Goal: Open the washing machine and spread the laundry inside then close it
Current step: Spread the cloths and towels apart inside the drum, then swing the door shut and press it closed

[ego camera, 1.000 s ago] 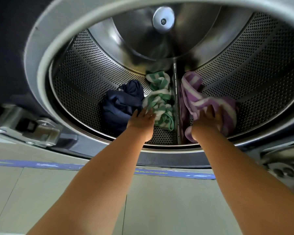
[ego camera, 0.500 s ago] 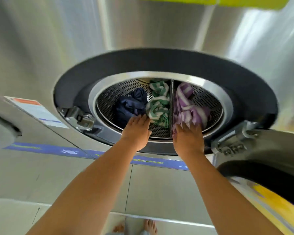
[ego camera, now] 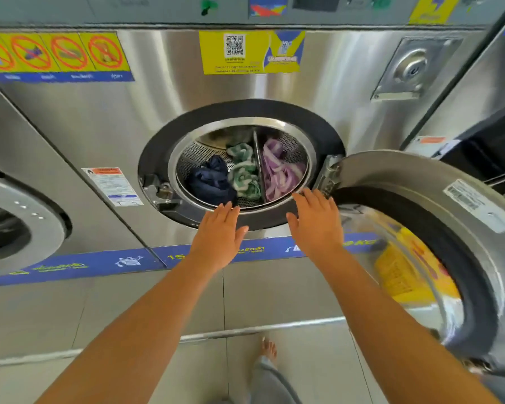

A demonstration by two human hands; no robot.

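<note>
The steel washing machine (ego camera: 123,126) stands in front of me with its round door (ego camera: 438,228) swung open to the right. Inside the drum (ego camera: 199,154) lie three cloths side by side: a navy one (ego camera: 210,180) on the left, a green-and-white striped one (ego camera: 244,173) in the middle, a purple-and-white striped one (ego camera: 279,169) on the right. My left hand (ego camera: 220,233) hovers flat just below the drum's rim, fingers apart, holding nothing. My right hand (ego camera: 314,221) is likewise open and empty near the rim's lower right, close to the door hinge (ego camera: 330,177).
Another washer's door (ego camera: 15,223) sits to the left and another machine (ego camera: 490,135) to the right. A coin or lock panel (ego camera: 410,68) is at upper right. A blue strip (ego camera: 70,266) runs along the machine's base. My bare foot (ego camera: 268,349) stands on the tiled floor.
Both hands have come out of the drum and let go of the cloths. My view has pulled back from inside the drum to the whole machine front.
</note>
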